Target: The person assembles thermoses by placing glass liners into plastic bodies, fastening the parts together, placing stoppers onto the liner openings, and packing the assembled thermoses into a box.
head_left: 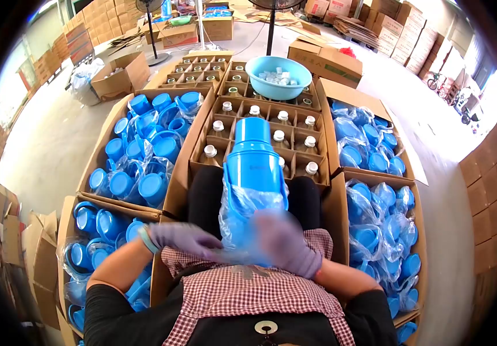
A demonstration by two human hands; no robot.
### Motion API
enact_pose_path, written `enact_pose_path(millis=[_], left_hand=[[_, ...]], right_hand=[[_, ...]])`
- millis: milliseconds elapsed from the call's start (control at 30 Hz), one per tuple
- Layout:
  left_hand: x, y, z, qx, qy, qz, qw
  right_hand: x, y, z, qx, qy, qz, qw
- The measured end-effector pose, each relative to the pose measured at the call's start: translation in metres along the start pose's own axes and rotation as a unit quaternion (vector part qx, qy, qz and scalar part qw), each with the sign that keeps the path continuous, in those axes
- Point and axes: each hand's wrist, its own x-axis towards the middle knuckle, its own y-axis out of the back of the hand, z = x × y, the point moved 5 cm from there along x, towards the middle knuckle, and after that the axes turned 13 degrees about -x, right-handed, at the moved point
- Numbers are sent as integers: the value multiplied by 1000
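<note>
A blue plastic jug-like container rests upright between the knees, its lower part in a clear plastic bag. My right hand, in a grey-purple glove, is at the bag's lower right side; motion blur smears its fingers. At the bag's lower left lies my left hand, also gloved, its fingers stretched toward the plastic and blurred. Whether either hand grips the bag is unclear. Just beyond the container, a divided carton holds bottles with white caps.
Cartons of bagged blue containers stand left and right of the lap. A light-blue basin with white caps sits on a farther carton. Fans, an open box and stacked cartons stand behind.
</note>
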Motion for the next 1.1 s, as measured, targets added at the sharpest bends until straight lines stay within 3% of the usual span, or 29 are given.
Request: enact_pose_path(millis=[33, 67, 100, 133, 167, 200, 267, 333, 367, 433, 467, 500, 533, 567, 633, 700, 800, 833, 900, 967, 1000, 1033, 1067, 1100], left_hand=[[-11, 35, 25, 53, 24, 67, 996], [-14, 80, 16, 83, -62, 224, 969], [-22, 107, 57, -39, 18, 367, 929], [-10, 144, 47, -109, -93, 476, 868], [17, 173, 40, -183, -271, 509, 796], [42, 192, 44, -219, -269, 481, 805], [105, 207, 43, -392, -267, 337, 813], [144, 202, 59, -373, -291, 278, 836], [160, 201, 58, -341, -308, 269, 847], [164, 192, 62, -470, -275, 242, 803], [163, 193, 64, -475, -274, 220, 807], [164, 198, 61, -458, -278, 221, 815], [163, 200, 57, -445, -279, 223, 821], [163, 200, 53, -432, -280, 225, 827], [163, 204, 49, -433, -282, 222, 827], [163, 208, 46, -422, -277, 242, 829], [162, 218, 39, -365, -329, 316, 811], [160, 224, 36, -338, -347, 345, 804], [148, 236, 44, -317, -397, 424, 750], [135, 244, 52, -365, -401, 509, 669], [136, 254, 47, -360, -413, 522, 653], [141, 266, 39, -398, -376, 511, 663], [146, 272, 37, -384, -378, 483, 690], [151, 278, 39, -369, -380, 453, 717]], right_hand=[[0, 0, 2, 4, 1, -29, 1000], [1, 3, 4, 9, 2, -58, 998], [4, 14, 6, 51, 16, -61, 997], [9, 31, 11, 90, 31, -64, 993], [13, 43, 18, 127, 46, -66, 989], [7, 32, 22, 84, 58, -189, 977], [12, 29, 38, 153, 90, -215, 960], [26, 40, 57, 240, 80, -270, 929], [35, 42, 76, 330, 68, -230, 913], [41, 44, 121, 501, 42, -143, 852], [44, 37, 150, 492, -62, -186, 848], [60, 41, 182, 407, -67, -7, 911], [67, 39, 203, 328, -188, 79, 922], [81, 35, 225, 183, -154, 143, 960], [95, -8, 252, 194, -299, 144, 923], [102, -69, 270, 363, -399, 82, 838], [109, -129, 280, 624, -438, 39, 646], [115, -144, 281, 778, -374, 41, 503], [111, -167, 299, 870, -347, 121, 327], [97, -180, 323, 870, -368, 174, 279], [95, -166, 327, 770, -393, 200, 461], [102, -152, 323, 687, -373, 188, 595], [107, -137, 320, 580, -357, 185, 709], [123, -127, 314, 513, -314, 152, 784]])
